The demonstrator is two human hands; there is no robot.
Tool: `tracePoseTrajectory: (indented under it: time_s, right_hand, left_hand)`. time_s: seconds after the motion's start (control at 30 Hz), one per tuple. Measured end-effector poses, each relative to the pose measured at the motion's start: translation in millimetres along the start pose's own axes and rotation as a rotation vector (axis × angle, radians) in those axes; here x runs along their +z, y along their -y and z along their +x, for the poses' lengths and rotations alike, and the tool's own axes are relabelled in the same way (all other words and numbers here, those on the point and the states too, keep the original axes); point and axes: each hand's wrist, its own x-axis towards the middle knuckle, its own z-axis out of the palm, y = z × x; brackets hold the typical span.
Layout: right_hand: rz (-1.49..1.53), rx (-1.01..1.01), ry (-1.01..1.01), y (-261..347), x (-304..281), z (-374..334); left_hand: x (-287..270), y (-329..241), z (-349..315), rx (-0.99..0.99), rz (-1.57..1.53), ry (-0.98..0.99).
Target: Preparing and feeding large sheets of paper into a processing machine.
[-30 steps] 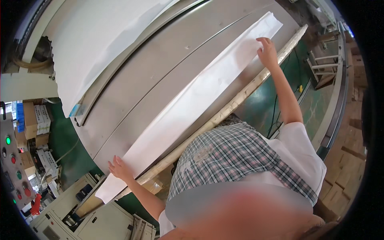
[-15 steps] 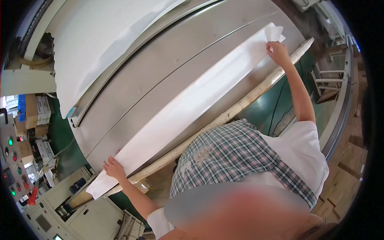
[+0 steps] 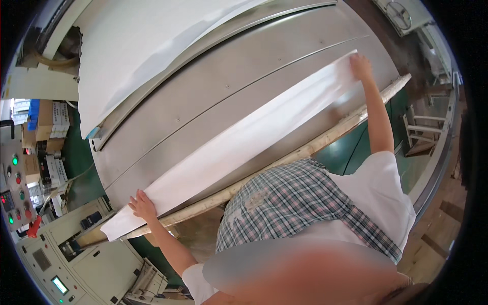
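A long, folded strip of white sheet material [image 3: 244,140] lies diagonally across a grey metal table [image 3: 203,109]. My left hand [image 3: 143,205] rests on the strip close to its near left end, fingers spread and flat. At the far right end my right hand [image 3: 361,67] lies against the strip's edge with its fingers stretched out, slightly blurred. The strip's left tip hangs past the table's corner.
A larger white sheet [image 3: 147,46] hangs over a curved metal edge at the upper left. A pale wrapped bar [image 3: 300,153] runs along the table's front, close to my apron. Control panels with lit buttons [image 3: 18,188] stand at the left, with cardboard boxes [image 3: 44,122] behind.
My right hand has moved from the crumpled far end to the strip's outer edge, and that end now looks flatter. My left hand stays on the strip. The view has shifted a little.
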Motion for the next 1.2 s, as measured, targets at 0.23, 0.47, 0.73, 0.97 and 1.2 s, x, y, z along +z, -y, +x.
tracePoseTrajectory:
  time_s: [0.23,0.47,0.73,0.97,1.2]
  right_hand:
    - [0.447,-0.054,-0.099,36.5,-116.6,-3.1]
    - [0.467,-0.178,0.156,115.9,-108.5,-41.7]
    - [0.353,0.178,0.129,-18.7,19.8,24.0]
    - [0.669,0.254,0.435,-43.9,38.1,28.4]
    - [1.002,-0.146,0.905,62.1,-49.6,3.0]
  left_hand:
    - [-0.3,-3.9,1.0,-0.033,0.038,0.034]
    - [-1.5,-8.7,0.3,-0.062,0.008,0.058]
    - [-2.6,-11.6,0.5,-0.046,-0.007,0.073]
    - [10.8,14.0,17.7,-0.064,0.019,0.029]
    - [4.3,38.2,-12.4,-0.067,-0.210,-0.204]
